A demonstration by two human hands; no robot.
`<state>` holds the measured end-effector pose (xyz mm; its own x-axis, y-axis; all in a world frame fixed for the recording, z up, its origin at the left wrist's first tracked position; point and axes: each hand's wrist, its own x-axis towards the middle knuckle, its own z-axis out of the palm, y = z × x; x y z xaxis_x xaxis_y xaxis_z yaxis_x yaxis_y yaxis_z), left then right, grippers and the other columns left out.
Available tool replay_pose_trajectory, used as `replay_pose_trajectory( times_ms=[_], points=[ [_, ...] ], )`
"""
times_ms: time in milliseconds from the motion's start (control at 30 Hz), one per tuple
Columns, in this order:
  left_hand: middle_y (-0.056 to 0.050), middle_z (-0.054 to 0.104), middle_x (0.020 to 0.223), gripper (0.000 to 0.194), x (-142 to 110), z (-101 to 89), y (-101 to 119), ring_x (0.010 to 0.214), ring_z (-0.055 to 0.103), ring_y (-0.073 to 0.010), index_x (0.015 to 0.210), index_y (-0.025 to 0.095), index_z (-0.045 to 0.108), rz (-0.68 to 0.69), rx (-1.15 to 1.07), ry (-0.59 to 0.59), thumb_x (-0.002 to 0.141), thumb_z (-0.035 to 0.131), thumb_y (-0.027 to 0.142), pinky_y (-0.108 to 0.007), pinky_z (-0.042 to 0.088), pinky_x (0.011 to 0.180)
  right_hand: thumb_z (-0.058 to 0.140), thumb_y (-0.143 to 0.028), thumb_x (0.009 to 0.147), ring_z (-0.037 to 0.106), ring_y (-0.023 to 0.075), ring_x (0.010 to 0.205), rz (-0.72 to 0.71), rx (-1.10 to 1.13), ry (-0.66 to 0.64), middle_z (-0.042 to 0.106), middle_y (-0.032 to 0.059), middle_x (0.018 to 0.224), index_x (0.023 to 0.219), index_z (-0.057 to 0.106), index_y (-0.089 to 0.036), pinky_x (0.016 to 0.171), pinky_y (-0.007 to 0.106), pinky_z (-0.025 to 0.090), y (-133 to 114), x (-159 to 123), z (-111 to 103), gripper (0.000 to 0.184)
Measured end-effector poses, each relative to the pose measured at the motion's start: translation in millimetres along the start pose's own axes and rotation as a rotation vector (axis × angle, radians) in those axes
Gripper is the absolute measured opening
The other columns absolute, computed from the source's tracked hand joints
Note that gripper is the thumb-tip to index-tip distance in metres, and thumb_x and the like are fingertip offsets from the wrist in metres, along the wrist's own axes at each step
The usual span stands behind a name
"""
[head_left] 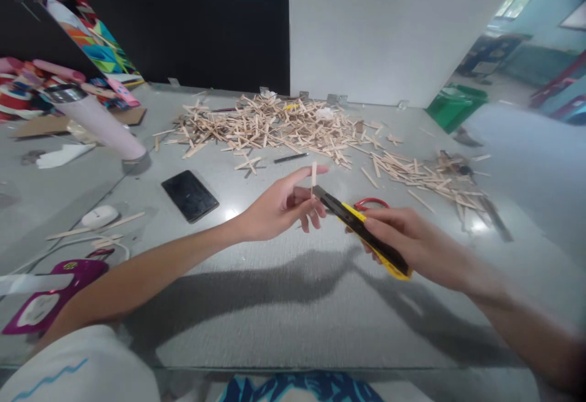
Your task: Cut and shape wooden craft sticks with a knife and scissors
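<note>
My left hand (279, 207) pinches a small flat wooden stick (314, 173), which stands upright above the table. A yellow and black utility knife (373, 237) is gripped in my right hand (412, 240). Its tip meets the lower part of the stick, close to my left fingertips. Just behind the knife, the red handle of a tool (372, 202) shows, mostly covered by my right hand; I cannot make out the rest of it.
A heap of wooden sticks (256, 124) spreads along the back, with looser sticks (412, 173) to the right. On the left are a black phone (190, 196), a pale pink tumbler (98, 118), a white mouse (101, 216) and a purple power strip (82, 277). A green bin (458, 107) stands beyond.
</note>
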<state>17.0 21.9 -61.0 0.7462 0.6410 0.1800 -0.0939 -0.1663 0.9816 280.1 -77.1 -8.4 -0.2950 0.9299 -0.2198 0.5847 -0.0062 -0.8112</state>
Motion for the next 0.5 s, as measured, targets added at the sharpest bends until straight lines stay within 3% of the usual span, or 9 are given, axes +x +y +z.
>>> replay_pose_trajectory(
  times_ms=[133,233,400,500],
  points=[
    [-0.006,0.077,0.094,0.065,-1.2,-0.8,2.4,0.08,0.078,-0.0192,0.161,0.019,0.037,-0.001,0.011,-0.014,0.111,0.067,0.047,-0.029,0.064,0.069,0.046,-0.065,0.111,0.055,0.0163,0.062,-0.024,-0.023,0.025,0.063,0.0023,0.075,0.084,0.067,-0.021,0.055,0.029,0.042,1.0,-1.2,3.5,0.055],
    [-0.004,0.077,0.091,0.056,-3.5,-0.7,2.3,0.084,0.078,-0.0185,0.151,0.021,0.042,-0.044,-0.041,-0.037,0.109,0.071,0.044,-0.03,0.063,0.078,0.048,-0.055,0.113,0.061,0.0173,0.066,-0.077,-0.073,0.072,0.07,0.0026,0.079,0.094,0.068,-0.023,0.059,0.029,0.045,3.4,-2.3,10.0,0.043],
    [0.001,0.074,0.091,0.073,-13.5,5.2,3.9,0.075,0.08,-0.0188,0.16,0.031,0.029,-0.193,-0.235,-0.132,0.105,0.078,0.039,-0.03,0.062,0.072,0.057,-0.051,0.11,0.057,0.0141,0.054,-0.052,-0.123,-0.017,0.065,-0.0021,0.065,0.086,0.064,-0.023,0.055,0.027,0.039,8.7,-5.2,19.0,0.037],
    [0.003,0.074,0.086,0.064,-20.7,12.4,4.3,0.075,0.081,-0.019,0.155,0.031,0.035,-0.246,-0.261,-0.184,0.106,0.076,0.039,-0.03,0.063,0.072,0.057,-0.05,0.109,0.053,0.0128,0.052,-0.045,-0.155,-0.036,0.061,-0.0034,0.061,0.08,0.063,-0.023,0.054,0.027,0.036,11.6,-8.2,21.4,0.04]
  ],
)
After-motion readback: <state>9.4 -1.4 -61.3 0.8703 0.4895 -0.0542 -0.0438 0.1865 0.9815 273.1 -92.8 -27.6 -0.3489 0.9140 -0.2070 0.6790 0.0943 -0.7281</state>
